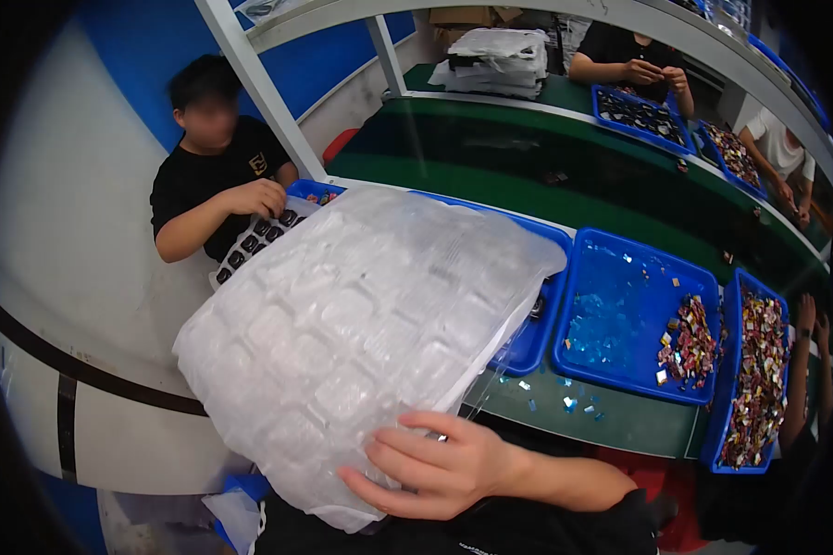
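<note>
A big translucent plastic bag [333, 314] with white moulded trays inside, their square pockets showing through, fills the middle of the view. It lies tilted in front of me and covers part of a blue bin behind it. My right hand [444, 467] comes in from the lower right and holds the bag's near right edge. Its fingers are spread and bent over the top surface; the thumb is hard to make out. I do not see my left hand; the bag could be hiding it.
Right of the bag stands a blue bin [578, 356] with blue film scraps and small coloured pieces. Beyond it is a fuller blue bin [733, 370]. A green bench [491, 139] runs behind. At left a co-worker [222, 176] handles a tray of dark parts [259, 239]; others sit at far right.
</note>
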The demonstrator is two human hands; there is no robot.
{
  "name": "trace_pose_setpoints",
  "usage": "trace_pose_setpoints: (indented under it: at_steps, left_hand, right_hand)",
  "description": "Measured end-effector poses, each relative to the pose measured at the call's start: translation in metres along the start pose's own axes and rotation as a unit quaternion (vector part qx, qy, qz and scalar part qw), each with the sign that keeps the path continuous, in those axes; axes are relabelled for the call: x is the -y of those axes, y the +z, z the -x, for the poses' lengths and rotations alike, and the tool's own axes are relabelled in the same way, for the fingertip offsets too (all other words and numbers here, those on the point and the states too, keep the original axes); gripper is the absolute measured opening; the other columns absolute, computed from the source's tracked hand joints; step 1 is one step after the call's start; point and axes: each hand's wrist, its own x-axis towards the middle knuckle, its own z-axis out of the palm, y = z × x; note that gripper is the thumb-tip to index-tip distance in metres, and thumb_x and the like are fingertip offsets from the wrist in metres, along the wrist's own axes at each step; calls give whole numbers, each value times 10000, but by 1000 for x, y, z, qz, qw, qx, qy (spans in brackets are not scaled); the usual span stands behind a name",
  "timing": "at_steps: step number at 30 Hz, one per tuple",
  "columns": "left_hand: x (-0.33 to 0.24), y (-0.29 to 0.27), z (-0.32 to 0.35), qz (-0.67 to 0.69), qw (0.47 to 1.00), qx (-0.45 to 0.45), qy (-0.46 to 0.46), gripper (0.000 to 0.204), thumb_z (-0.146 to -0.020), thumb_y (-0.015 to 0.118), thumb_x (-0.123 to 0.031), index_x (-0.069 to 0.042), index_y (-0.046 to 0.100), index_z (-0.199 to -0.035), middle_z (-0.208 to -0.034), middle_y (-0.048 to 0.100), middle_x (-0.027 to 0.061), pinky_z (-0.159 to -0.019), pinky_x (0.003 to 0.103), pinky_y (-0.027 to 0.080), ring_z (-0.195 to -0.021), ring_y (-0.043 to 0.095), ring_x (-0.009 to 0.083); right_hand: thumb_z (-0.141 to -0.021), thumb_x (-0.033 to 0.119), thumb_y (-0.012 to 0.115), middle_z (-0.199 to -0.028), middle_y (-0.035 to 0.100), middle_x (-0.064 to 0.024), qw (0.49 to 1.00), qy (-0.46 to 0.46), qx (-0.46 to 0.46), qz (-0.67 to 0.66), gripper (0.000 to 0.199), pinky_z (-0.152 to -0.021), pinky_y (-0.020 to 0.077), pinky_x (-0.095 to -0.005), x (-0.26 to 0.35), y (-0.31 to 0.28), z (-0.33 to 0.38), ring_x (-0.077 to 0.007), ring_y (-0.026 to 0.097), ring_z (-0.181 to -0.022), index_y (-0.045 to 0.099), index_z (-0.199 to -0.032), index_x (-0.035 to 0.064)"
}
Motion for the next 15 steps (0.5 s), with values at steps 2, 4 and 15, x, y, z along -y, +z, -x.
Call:
trace_pose_setpoints:
  at_steps: [2, 4, 15]
  left_hand:
    - [9, 38, 78, 34, 990, 136, 30, 725, -933, 425, -547, -20, 314, -1419, -1463, 335, 164, -1101, 445, 280, -1329, 344, 322]
    - [-16, 51, 169, 56, 960, 260, 91, 705, -941, 432, -512, -12, 308, -1423, -1475, 319, 173, -1101, 451, 280, -1331, 343, 327]
    - [-123, -213, 442, 29, 903, -378, 202, 505, -952, 430, -297, 23, 444, -1342, -1312, 527, 179, -1043, 432, 386, -1196, 514, 328]
  right_hand:
    - [-812, 113, 576, -896, 598, -23, 1000, 10, 21, -9, 268, -793, 499, -294, 5, 13, 17, -145, 607, -846, 673, -1060, 143]
    - [-824, 118, 578, -954, 586, -38, 993, -17, 113, -35, 264, -831, 491, -334, 23, 23, 23, -149, 601, -892, 671, -1070, 143]
    - [-693, 114, 743, -1155, 539, -130, 980, 47, 186, -51, 429, -948, 394, -491, 5, 39, 33, -268, 537, -1058, 634, -1099, 198]
